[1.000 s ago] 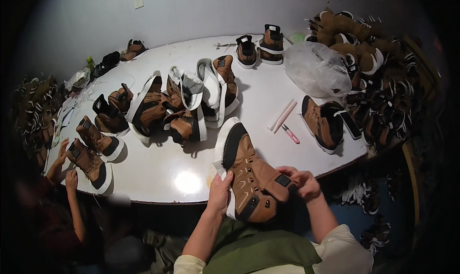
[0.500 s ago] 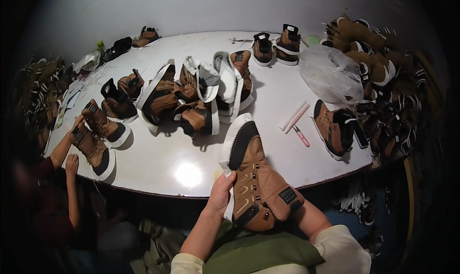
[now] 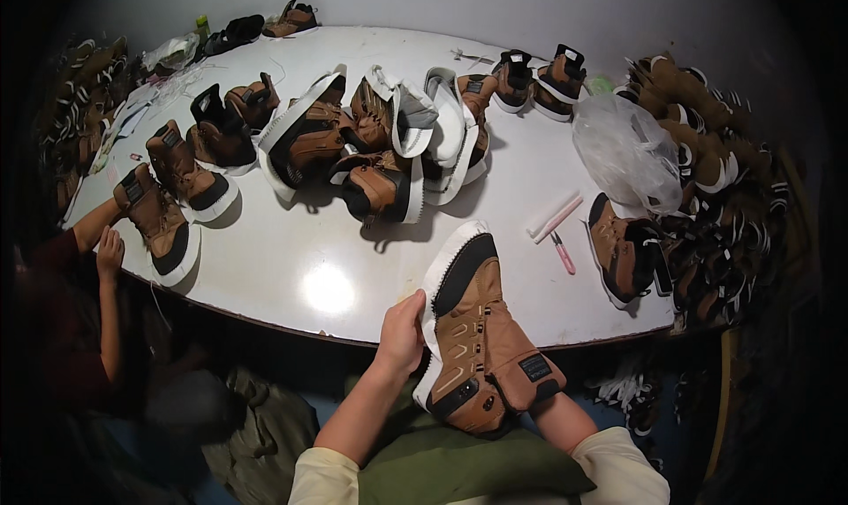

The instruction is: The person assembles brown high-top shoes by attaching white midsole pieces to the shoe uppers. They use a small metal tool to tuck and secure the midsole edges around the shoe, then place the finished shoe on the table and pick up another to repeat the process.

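A brown lace-up boot (image 3: 477,337) with a black toe cap and a stitched white sole (image 3: 437,284) is tilted over my lap at the table's near edge, toe pointing away from me. My left hand (image 3: 405,328) is closed on the edge of the white sole, the thumb up by the toe cap. My right forearm (image 3: 565,425) runs up to the boot's ankle opening. The right hand itself is hidden by the boot's upper, so its fingers do not show. Under the boot a green cloth (image 3: 468,470) covers my lap.
Several brown boots (image 3: 380,187) stand or lie mid-table. Pink-handled snips (image 3: 564,256) lie beside a pale pink stick (image 3: 555,218). A single boot (image 3: 623,249), a clear plastic bag (image 3: 627,147) and a heap of shoes (image 3: 707,169) are right. Another person's hand (image 3: 109,253) is left, near a boot (image 3: 159,227).
My view has tilted and shifted a little. My left thumb has slid along the sole edge, and the white flap that stuck out there no longer shows. The boot stays held over my lap.
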A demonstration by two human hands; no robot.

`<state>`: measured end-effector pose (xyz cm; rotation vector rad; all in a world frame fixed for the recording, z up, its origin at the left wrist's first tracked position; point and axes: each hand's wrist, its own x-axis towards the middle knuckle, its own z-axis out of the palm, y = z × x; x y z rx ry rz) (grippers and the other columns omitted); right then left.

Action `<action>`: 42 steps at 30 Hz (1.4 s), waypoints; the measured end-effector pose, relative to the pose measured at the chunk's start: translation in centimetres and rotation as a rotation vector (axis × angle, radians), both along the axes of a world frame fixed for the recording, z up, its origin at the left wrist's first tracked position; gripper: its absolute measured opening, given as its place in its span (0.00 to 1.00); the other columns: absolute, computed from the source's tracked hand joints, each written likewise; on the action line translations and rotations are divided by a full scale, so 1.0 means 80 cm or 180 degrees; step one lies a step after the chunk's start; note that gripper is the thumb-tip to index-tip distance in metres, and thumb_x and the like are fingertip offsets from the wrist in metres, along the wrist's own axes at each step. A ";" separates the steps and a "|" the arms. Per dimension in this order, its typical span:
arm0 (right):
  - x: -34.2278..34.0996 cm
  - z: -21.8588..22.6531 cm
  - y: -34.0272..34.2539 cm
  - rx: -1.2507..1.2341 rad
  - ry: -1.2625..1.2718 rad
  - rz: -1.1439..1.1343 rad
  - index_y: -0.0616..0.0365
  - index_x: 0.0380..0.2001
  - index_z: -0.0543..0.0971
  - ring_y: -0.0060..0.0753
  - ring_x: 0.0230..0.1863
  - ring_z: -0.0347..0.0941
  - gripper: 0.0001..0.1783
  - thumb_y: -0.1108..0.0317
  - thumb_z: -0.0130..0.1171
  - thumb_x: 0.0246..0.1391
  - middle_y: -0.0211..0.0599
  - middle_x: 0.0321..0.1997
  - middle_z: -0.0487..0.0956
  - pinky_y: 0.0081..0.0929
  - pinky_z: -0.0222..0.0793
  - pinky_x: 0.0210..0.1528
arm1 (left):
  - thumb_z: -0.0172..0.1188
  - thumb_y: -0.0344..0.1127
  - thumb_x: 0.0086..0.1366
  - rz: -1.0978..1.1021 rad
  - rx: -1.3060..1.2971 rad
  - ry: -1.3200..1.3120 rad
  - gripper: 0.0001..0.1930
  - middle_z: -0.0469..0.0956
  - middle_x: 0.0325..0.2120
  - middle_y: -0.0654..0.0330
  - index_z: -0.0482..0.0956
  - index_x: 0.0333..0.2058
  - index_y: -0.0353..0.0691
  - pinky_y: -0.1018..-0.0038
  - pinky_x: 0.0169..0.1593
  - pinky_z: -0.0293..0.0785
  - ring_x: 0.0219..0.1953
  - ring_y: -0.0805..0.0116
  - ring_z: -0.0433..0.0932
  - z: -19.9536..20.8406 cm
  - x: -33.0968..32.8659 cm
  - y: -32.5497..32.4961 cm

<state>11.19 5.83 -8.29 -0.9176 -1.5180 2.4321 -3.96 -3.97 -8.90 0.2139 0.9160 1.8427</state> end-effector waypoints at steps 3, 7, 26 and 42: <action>-0.008 0.000 -0.003 0.0155 -0.0091 0.0026 0.66 0.61 0.61 0.36 0.61 0.64 0.29 0.54 0.39 0.67 0.46 0.60 0.67 0.34 0.61 0.62 | 0.44 0.39 0.71 -0.0112 0.0018 -0.0192 0.17 0.78 0.36 0.61 0.73 0.46 0.30 0.80 0.38 0.70 0.35 0.77 0.75 -0.023 -0.007 -0.001; -0.013 -0.002 -0.004 0.0280 -0.0181 0.0028 0.66 0.61 0.61 0.36 0.61 0.64 0.29 0.54 0.39 0.67 0.46 0.60 0.67 0.34 0.61 0.62 | 0.47 0.34 0.70 -0.0044 0.0111 0.0246 0.16 0.76 0.41 0.59 0.68 0.53 0.33 0.77 0.48 0.70 0.41 0.74 0.75 -0.009 -0.008 -0.004; -0.012 0.001 -0.002 0.0627 -0.0480 0.0092 0.66 0.61 0.61 0.35 0.60 0.65 0.29 0.54 0.38 0.67 0.46 0.59 0.69 0.33 0.62 0.61 | 0.63 0.21 0.54 0.0776 -0.0272 0.3027 0.11 0.71 0.46 0.55 0.76 0.37 0.35 0.77 0.38 0.75 0.39 0.72 0.75 0.002 -0.010 -0.007; 0.011 0.006 -0.007 0.0905 -0.0758 0.0184 0.66 0.61 0.60 0.34 0.59 0.67 0.29 0.54 0.37 0.68 0.46 0.57 0.70 0.32 0.63 0.60 | 0.65 0.24 0.52 0.1218 -0.0560 0.4058 0.06 0.71 0.29 0.58 0.77 0.29 0.34 0.77 0.33 0.68 0.29 0.70 0.71 0.002 -0.007 -0.007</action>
